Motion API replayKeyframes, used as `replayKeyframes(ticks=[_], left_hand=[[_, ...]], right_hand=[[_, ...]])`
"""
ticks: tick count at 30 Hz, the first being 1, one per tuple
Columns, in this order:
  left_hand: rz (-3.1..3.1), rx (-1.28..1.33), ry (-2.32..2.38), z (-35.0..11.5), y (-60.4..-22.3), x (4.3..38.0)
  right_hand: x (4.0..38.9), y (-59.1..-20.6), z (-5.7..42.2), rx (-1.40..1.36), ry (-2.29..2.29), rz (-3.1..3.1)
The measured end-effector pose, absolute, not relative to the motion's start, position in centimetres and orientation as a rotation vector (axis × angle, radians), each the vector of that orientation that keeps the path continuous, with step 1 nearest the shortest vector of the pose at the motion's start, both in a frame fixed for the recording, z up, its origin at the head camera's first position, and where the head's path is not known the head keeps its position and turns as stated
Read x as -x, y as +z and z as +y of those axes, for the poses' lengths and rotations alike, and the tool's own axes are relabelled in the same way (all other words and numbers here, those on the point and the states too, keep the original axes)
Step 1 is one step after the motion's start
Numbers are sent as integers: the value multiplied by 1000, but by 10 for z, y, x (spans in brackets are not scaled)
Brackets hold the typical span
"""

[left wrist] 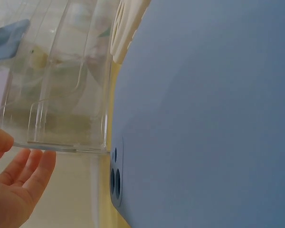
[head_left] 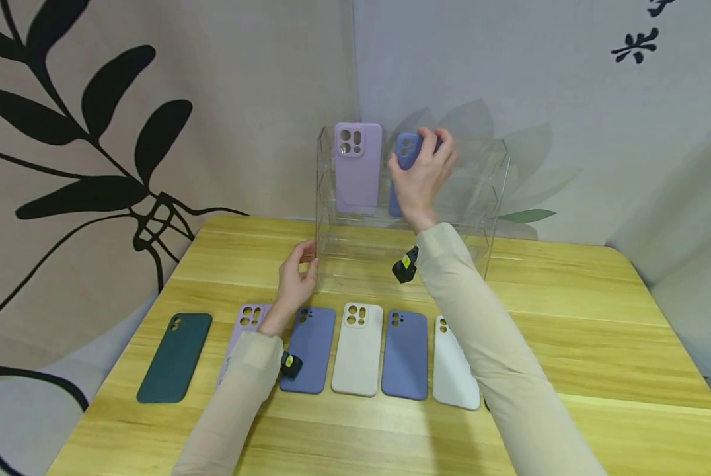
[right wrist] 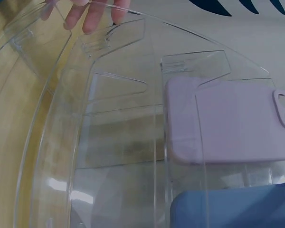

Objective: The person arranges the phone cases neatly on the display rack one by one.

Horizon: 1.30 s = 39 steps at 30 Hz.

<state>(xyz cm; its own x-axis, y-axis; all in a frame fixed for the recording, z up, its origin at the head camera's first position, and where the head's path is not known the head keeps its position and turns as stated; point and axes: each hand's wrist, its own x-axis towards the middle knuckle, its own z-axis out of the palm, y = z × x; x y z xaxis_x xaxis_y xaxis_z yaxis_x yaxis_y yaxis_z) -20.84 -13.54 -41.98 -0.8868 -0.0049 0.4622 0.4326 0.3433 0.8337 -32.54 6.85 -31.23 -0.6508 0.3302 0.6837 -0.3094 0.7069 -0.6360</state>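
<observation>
A clear tiered display stand (head_left: 474,198) stands at the back of the table. My right hand (head_left: 423,175) grips a blue-purple phone case (head_left: 407,149) by its sides, holding it upright on the stand's top tier. To its left, a lilac phone case (head_left: 358,175) leans on the same tier. Down at the stand's left side, my left hand (head_left: 296,277) holds the edge of the clear side panel; in the left wrist view its thumb and fingers (left wrist: 40,166) lie on either side of that edge. The right wrist view shows the blue case's lower end (right wrist: 228,209) behind the tier's front lip.
A row of phone cases lies before the stand: dark green (head_left: 175,357), lilac (head_left: 251,317) partly under my left arm, blue (head_left: 314,350), cream (head_left: 357,350), another blue (head_left: 404,357) and white (head_left: 453,370), partly behind my right sleeve. Behind the table (head_left: 599,317) hangs a leaf-printed curtain (head_left: 260,99).
</observation>
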Motion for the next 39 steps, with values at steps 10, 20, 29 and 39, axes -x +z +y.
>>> replayKeyframes(ticks=[10, 20, 29, 39], left_hand=[[-2232, 374, -1533, -135, -421, 209], [-2238, 359, -1508, -146, -454, 232], [-2244, 348, -1521, -145, -454, 232], [-2240, 334, -1546, -145, -453, 230]], right_hand=[[329, -316, 66, -5, 937, -2034], [332, -319, 67, -19, 910, -2020], [325, -322, 76, -89, 847, -2070], [308, -318, 87, -183, 873, -2060]])
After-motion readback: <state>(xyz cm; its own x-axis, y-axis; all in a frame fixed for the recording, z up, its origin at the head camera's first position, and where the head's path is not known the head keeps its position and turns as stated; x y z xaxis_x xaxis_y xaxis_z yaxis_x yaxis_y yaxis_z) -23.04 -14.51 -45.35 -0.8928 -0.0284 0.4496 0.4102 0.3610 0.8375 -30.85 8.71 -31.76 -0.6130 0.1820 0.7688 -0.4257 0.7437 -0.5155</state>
